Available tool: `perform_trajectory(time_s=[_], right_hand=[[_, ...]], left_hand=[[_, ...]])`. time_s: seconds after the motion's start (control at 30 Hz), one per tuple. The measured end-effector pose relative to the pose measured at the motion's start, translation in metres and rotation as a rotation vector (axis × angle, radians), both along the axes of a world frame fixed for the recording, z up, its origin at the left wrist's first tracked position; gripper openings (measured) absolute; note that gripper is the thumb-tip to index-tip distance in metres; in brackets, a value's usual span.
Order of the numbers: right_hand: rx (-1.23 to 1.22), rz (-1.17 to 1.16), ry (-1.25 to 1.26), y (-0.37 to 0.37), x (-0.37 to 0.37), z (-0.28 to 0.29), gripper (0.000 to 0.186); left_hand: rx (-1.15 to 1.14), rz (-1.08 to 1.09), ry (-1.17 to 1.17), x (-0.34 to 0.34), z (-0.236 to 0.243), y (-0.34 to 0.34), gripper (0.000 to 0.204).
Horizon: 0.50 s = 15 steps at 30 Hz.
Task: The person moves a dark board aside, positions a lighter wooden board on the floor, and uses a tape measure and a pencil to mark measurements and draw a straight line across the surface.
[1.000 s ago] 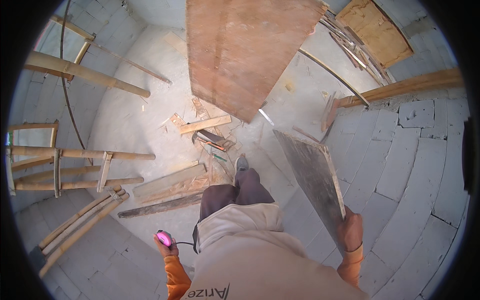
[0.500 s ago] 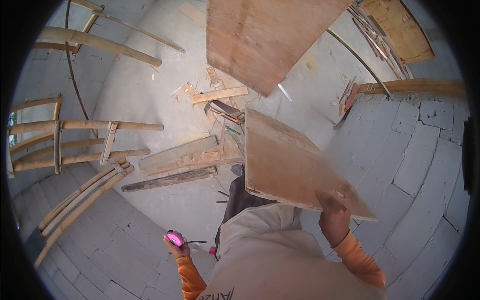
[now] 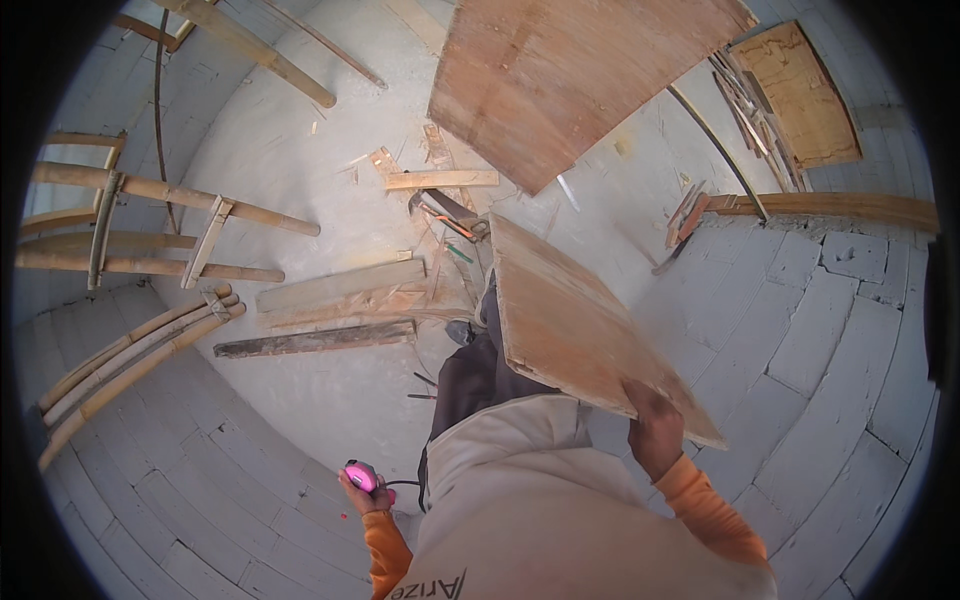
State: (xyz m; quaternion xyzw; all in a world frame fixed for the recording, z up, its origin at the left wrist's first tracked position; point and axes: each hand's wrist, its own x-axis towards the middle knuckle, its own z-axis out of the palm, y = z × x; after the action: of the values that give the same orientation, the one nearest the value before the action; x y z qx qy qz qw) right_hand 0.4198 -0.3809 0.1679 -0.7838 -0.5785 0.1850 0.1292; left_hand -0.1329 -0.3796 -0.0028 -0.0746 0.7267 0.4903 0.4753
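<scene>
Though tilted, board (image 3: 590, 310) in right fingers (image 3: 648, 398)

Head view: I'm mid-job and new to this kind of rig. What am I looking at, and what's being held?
There is no robot, just a person's two bare hands. A wide fisheye camera worn on the head looks down, so straight edges bend near the rim; picture left is the person's left. The left hand holds a pink tape measure. The right hand grips a plywood panel by its near edge. On the floor lie a pale plank and a dark board, among other wood pieces.
</scene>
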Motion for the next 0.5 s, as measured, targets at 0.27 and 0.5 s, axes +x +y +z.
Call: perform_trajectory(time_s=[0.27,0.5], right_hand=[[0.005,-0.085,0.032,0.044,0.043,0.034,0.028],[0.104,0.111,-0.021,0.12,0.029,0.135,0.017]], left_hand=[[0.078,0.09,-0.066,-0.005,-0.023,0.003,0.047],[0.159,0.272,-0.162,0.026,-0.068,-0.048,0.045]])
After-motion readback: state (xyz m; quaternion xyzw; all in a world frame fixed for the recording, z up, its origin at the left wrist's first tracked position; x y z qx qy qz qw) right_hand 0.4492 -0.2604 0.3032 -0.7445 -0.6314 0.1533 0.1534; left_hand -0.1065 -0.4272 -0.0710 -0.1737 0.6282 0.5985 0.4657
